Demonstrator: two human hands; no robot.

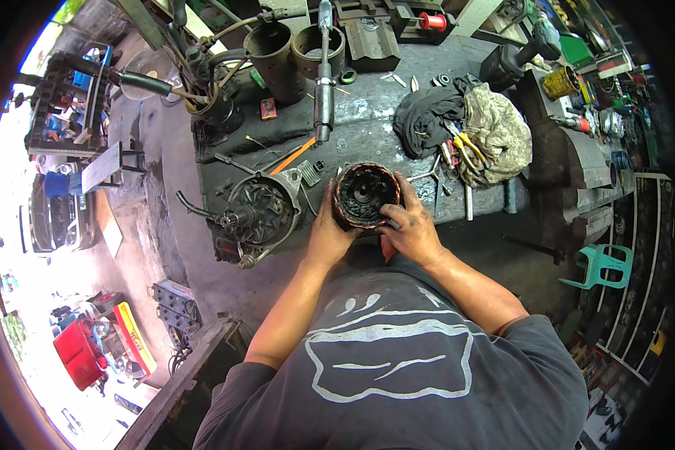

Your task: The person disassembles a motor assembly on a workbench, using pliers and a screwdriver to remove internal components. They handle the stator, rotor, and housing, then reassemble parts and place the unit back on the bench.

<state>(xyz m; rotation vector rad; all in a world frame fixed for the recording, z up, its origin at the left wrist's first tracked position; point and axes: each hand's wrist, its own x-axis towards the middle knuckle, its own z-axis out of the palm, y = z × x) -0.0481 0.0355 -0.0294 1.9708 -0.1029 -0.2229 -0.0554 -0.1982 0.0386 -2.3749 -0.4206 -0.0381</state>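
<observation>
At the near edge of the workbench (pixel 330 154) I hold a round, dark motor housing with copper windings (pixel 343 201) around its rim, its open mouth facing up. My left hand (pixel 328 232) is wrapped around its left side. On the right side my right hand (pixel 415 231) grips it, with fingers bent over the near rim. The inside is black and greasy, with a round centre at the bottom. Left of my hands, an opened alternator-like part (pixel 255 212) with a splined shaft and metal fins rests on the bench.
Dark and camouflage rags (pixel 496 131) lie at the right with yellow-handled pliers (pixel 469 150). A three-armed wrench (pixel 433 177) is nearer. Behind are metal cylinders (pixel 274 64), a long rod-like tool (pixel 324 97) and a vise (pixel 373 45). A green stool (pixel 606 264) stands right.
</observation>
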